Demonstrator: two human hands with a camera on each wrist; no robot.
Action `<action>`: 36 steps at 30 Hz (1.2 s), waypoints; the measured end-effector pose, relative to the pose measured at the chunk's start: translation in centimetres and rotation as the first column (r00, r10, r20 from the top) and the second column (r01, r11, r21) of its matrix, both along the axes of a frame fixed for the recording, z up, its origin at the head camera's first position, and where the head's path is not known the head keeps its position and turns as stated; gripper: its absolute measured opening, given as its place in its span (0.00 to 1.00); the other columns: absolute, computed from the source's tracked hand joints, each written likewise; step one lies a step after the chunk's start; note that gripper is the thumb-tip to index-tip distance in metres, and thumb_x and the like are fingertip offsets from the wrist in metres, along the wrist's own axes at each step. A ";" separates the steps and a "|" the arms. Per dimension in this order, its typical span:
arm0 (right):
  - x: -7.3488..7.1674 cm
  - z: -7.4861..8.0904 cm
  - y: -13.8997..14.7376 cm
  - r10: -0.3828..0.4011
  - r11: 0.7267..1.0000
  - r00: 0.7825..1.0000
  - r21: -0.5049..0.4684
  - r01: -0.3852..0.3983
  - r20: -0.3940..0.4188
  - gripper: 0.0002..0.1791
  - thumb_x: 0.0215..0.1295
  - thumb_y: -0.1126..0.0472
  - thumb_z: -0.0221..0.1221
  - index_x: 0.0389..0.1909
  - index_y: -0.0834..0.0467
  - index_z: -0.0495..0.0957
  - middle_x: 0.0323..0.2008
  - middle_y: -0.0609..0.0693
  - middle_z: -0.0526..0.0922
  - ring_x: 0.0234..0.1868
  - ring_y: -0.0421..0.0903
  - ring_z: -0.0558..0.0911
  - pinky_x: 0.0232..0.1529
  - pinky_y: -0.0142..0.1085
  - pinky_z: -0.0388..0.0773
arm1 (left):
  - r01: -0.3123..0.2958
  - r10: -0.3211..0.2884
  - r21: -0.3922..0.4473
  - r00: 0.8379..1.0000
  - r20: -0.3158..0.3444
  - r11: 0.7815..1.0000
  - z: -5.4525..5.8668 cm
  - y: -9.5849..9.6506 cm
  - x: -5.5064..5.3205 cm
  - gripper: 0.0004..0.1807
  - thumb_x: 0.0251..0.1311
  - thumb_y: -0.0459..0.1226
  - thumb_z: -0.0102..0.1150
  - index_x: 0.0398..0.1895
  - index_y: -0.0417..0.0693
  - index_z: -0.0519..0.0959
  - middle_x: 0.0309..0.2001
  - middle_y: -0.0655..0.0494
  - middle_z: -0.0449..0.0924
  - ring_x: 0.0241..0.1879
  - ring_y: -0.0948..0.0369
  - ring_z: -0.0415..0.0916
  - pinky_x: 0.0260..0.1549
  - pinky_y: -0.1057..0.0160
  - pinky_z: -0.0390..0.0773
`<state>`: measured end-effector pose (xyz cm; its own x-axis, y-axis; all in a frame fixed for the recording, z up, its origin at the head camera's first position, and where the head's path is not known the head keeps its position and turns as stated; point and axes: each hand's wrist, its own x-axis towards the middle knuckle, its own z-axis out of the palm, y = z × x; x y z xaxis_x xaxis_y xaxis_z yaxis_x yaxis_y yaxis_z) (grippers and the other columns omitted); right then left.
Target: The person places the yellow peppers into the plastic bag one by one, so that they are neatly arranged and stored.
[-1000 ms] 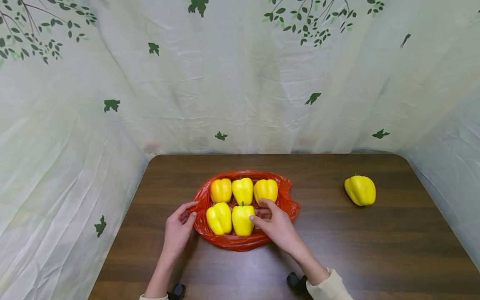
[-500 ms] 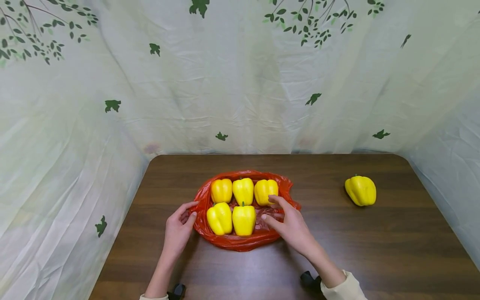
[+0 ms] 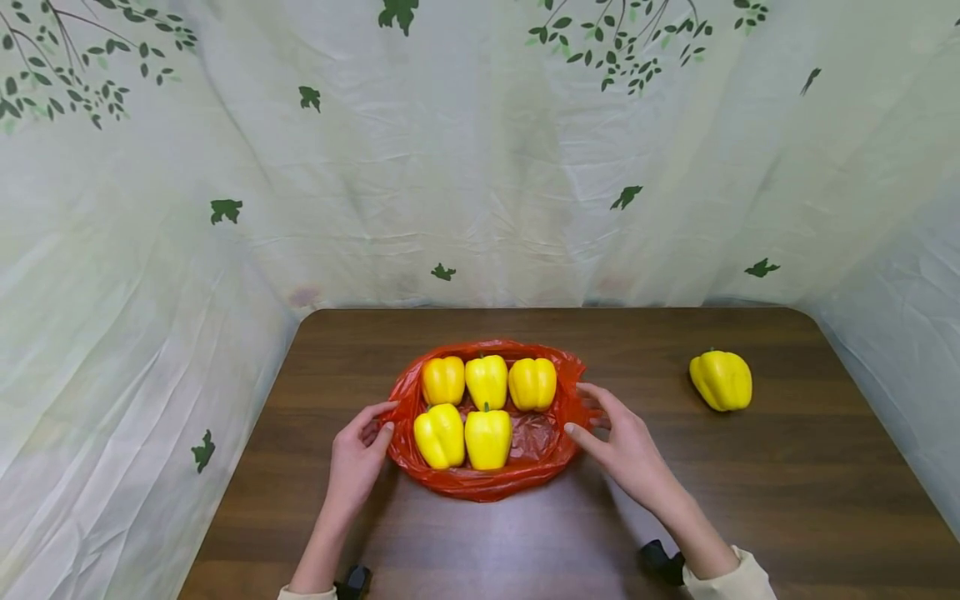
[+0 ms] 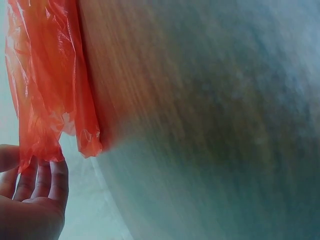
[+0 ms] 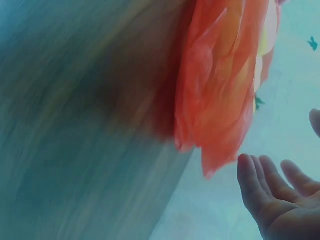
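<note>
The left hand (image 3: 354, 461) rests at the left edge of a red plastic bag (image 3: 480, 483), its thumb and fingers pinching the crinkled rim; the left wrist view shows the fingertips (image 4: 42, 172) closed on a fold of the thin, glossy, see-through film. The bag lies spread open near the middle of the dark wooden tabletop (image 3: 750, 500), its rim rolled down into a low, wrinkled oval. Inside it stand five yellow peppers (image 3: 487, 382), smooth and shiny, three in the far row and two in the near row, with the near right corner of the bag left bare. The right hand (image 3: 628, 446) is just beside the bag's right edge, fingers relaxed and spread, grasping nothing. Well apart to the right, a sixth pepper (image 3: 722, 380) lies alone on the tabletop.
</note>
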<state>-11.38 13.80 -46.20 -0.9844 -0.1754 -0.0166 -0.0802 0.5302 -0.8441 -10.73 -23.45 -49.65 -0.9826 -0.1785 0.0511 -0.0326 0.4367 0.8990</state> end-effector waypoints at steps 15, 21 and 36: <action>0.2 0.0 5.9 -0.037 0.987 0.993 0.152 0.053 -0.108 0.33 0.67 0.48 0.62 0.69 0.54 0.65 0.64 0.55 0.71 0.61 0.57 0.73 0.54 0.56 0.75 | -0.006 0.005 -0.023 1.000 -0.028 1.000 -0.1 0.1 -0.1 0.14 0.67 0.31 0.56 0.54 0.48 0.81 0.51 0.48 0.79 0.40 0.54 0.76 0.41 0.72 0.77; 0.5 -0.1 7.9 -0.061 0.977 0.989 0.193 0.087 -0.137 0.36 0.67 0.44 0.60 0.70 0.55 0.64 0.63 0.57 0.71 0.58 0.60 0.75 0.53 0.57 0.75 | -0.005 0.005 0.000 1.000 -0.026 1.000 -0.2 0.0 -0.1 0.15 0.68 0.31 0.56 0.55 0.48 0.81 0.50 0.48 0.79 0.40 0.55 0.76 0.39 0.72 0.78; 0.1 -0.2 12.8 -0.146 0.954 0.965 0.226 0.195 -0.218 0.36 0.67 0.48 0.61 0.69 0.62 0.63 0.63 0.65 0.69 0.55 0.66 0.74 0.51 0.62 0.72 | -0.015 0.015 0.002 0.999 -0.036 1.000 -0.4 0.1 -0.1 0.14 0.68 0.31 0.56 0.54 0.48 0.81 0.50 0.48 0.80 0.40 0.54 0.76 0.39 0.72 0.78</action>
